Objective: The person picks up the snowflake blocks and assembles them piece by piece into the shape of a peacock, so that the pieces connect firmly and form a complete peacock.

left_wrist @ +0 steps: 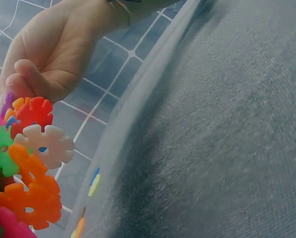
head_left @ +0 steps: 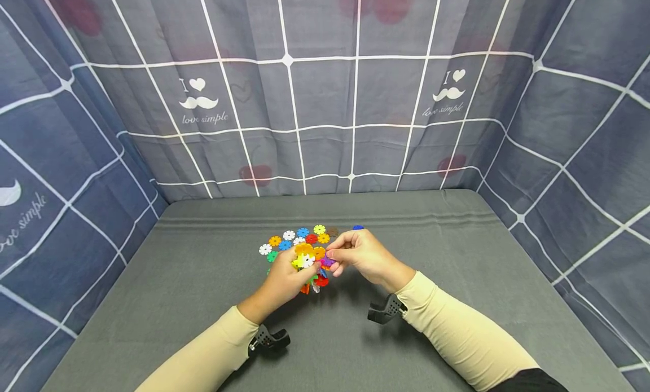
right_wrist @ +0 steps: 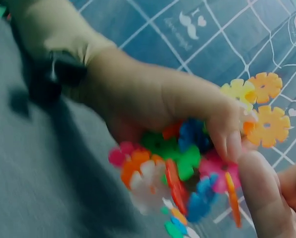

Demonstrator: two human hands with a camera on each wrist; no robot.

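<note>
My left hand [head_left: 281, 279] grips a cluster of interlocked plastic snowflake discs [head_left: 306, 260] in yellow, orange, white, red, green, blue and pink. At the cluster's right side, my right hand [head_left: 369, 258] pinches a purple disc [head_left: 329, 261] between thumb and fingertips. The left wrist view has a red disc [left_wrist: 36, 113], a whitish disc [left_wrist: 51, 148] and orange discs [left_wrist: 36, 201] joined at different angles. Seen from the right wrist, the left thumb presses near a pink disc [right_wrist: 220, 173]. Whether the purple disc is joined to the cluster I cannot tell.
Loose discs lie flat on the grey table [head_left: 431, 324] behind the cluster, among them a white disc [head_left: 265, 249] and a red disc [head_left: 311, 239]. A dark blue disc [head_left: 358, 228] lies apart beyond the right hand. Checked curtains [head_left: 325, 98] enclose the table's back and sides.
</note>
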